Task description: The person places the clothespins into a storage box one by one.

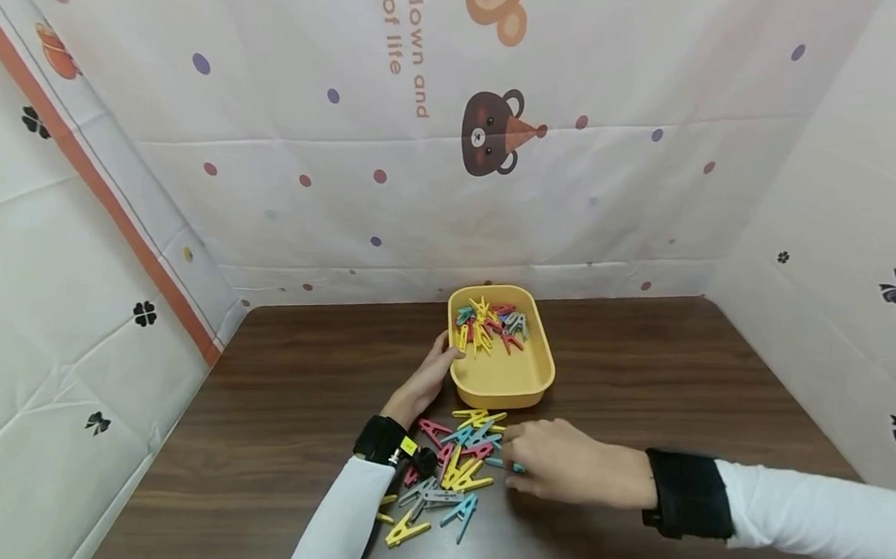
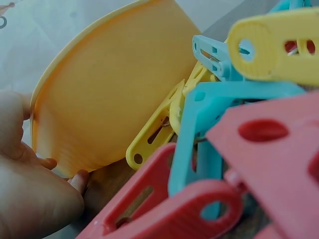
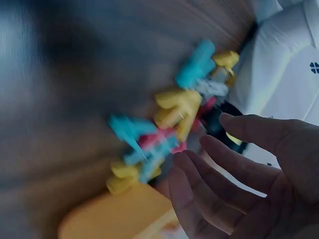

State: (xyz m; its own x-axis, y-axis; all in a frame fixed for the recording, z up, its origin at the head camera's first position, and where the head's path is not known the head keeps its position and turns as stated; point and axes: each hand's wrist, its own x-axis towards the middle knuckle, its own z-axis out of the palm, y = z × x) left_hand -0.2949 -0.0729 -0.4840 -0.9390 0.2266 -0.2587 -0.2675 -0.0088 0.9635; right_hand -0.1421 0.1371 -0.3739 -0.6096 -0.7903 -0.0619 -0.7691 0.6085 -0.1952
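My left hand (image 1: pixel 422 385) grips the left edge of a yellow plastic basket (image 1: pixel 504 378), its thumb at the rim. Yellow, pink, teal and grey clothespins (image 1: pixel 481 335) lie inside, toward the basket's far end. In front of the basket spreads a loose heap of clothespins, among them a yellow clothespin (image 1: pixel 407 530) and a blue clothespin (image 1: pixel 462 514) at the near side. My right hand (image 1: pixel 560 464) is at the heap's right side, beside a blue clothespin (image 1: pixel 494 462). The right wrist view shows its fingers (image 3: pixel 239 159) loosely bent, with nothing between them.
A dark wood-grain table (image 1: pixel 316 365) carries everything. Behind it hangs a white printed cloth (image 1: pixel 421 212), and similar cloth closes off both sides. My left forearm (image 1: pixel 343 521) passes along the heap's left side, covering some clothespins.
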